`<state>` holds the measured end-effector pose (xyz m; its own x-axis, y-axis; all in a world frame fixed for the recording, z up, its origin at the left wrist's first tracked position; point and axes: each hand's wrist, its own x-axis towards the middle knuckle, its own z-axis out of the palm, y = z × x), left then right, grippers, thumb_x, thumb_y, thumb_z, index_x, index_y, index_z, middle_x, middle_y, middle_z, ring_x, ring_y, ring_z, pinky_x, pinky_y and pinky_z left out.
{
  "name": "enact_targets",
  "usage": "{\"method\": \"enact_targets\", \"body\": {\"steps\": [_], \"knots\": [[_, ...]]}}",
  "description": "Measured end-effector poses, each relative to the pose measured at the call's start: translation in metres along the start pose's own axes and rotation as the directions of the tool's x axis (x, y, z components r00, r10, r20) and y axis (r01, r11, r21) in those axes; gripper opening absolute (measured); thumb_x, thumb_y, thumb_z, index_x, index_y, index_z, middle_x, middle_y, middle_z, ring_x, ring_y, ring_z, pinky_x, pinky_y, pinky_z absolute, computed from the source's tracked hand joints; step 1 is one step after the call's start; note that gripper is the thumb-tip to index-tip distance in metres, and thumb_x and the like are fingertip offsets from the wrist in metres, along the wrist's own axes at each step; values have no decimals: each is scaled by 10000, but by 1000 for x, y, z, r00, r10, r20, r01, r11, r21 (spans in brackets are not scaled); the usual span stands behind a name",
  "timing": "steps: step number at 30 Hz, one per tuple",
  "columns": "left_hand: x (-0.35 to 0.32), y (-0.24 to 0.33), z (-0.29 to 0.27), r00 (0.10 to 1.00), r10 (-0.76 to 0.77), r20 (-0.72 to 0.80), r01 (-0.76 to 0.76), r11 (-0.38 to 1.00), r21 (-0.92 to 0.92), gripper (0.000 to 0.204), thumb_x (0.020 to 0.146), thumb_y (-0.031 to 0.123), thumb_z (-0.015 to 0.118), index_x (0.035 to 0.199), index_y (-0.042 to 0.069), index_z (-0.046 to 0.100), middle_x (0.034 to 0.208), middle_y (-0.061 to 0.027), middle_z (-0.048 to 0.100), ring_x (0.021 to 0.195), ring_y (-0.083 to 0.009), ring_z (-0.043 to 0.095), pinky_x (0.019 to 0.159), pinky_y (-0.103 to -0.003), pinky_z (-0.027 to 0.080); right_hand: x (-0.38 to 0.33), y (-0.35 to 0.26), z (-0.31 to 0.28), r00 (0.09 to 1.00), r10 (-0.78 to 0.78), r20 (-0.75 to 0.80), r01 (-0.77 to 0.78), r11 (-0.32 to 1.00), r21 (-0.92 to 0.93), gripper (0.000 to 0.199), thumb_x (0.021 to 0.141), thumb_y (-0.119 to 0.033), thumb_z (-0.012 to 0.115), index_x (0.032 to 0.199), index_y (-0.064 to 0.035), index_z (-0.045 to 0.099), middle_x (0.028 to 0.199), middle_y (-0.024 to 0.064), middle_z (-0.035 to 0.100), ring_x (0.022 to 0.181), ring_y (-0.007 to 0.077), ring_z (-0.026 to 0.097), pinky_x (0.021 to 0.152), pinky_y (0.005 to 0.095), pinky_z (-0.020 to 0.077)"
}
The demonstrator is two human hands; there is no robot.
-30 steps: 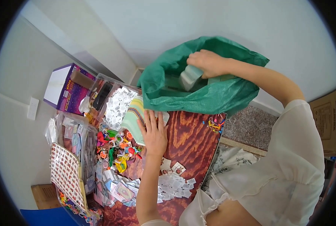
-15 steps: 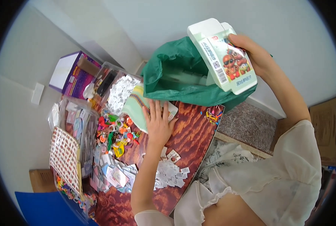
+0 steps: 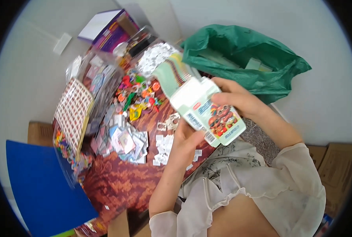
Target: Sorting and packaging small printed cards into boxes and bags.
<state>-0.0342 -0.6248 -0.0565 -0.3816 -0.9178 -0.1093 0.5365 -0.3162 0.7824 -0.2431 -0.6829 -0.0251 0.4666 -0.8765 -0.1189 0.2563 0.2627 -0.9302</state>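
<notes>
Both my hands are on a light green carton with a cartoon fruit picture, tilted above the table's right side. Its white flaps stand open at the upper left end. My right hand grips the upper right edge, thumb across the printed front. At the lower left edge is my left hand, its thumb by the carton and its other fingers mostly hidden behind it. Just past the carton lies a fanned stack of flat green printed pieces, partly covered. Beyond my right hand, a green plastic bag gapes, with pale green cartons inside.
Small colourful toys, a pile of cards and white paper slips cover parts of the red-brown table. Clear bins line the left, near a blue panel. Cardboard boxes stand at the right.
My right hand has brought the carton from over the green bag down and left, towards me. My left hand has left the flat stack and come to the carton. The whole view has shifted.
</notes>
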Motion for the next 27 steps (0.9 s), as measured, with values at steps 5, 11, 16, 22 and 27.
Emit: {"method": "enact_targets", "body": {"steps": [5,11,16,22,27], "knots": [[-14,-2,-15,917,121,-379,-121,992,25,512,904,31,656,1357,-10,422,1282,-118,588,1109,-221,633,971,-355,515,29,20,42,759,-643,98,363,293,-884,408,786,-157,744,1133,-20,580,996,119,570,955,297,579,839,371,461],[-18,-9,-32,638,507,-579,-401,861,312,482,946,77,638,1351,18,383,1274,-124,539,1139,-186,548,965,-343,462,37,68,103,749,-622,228,330,52,-942,185,764,-125,679,867,-29,559,864,131,554,824,322,572,694,425,470],[-22,-16,-39,565,568,-598,-434,821,371,525,982,135,604,1408,27,317,1354,-141,481,1224,-207,490,1020,-359,415,64,85,120,680,-684,263,381,24,-924,136,764,-104,632,813,-16,541,855,136,541,818,311,568,694,416,466],[-16,-14,-43,424,725,-543,-530,685,500,506,1004,191,583,1417,51,328,1378,-153,483,1198,-210,538,961,-368,481,59,79,133,726,-653,218,394,135,-909,131,741,-68,640,806,-5,546,845,137,543,815,308,574,654,416,478],[-10,-8,-41,446,741,-503,-517,671,531,555,999,141,572,1460,48,276,1407,-163,449,1242,-234,496,1014,-391,440,76,81,126,674,-711,201,425,151,-893,123,722,-69,647,785,-20,553,813,113,547,791,289,578,648,413,471]]}}
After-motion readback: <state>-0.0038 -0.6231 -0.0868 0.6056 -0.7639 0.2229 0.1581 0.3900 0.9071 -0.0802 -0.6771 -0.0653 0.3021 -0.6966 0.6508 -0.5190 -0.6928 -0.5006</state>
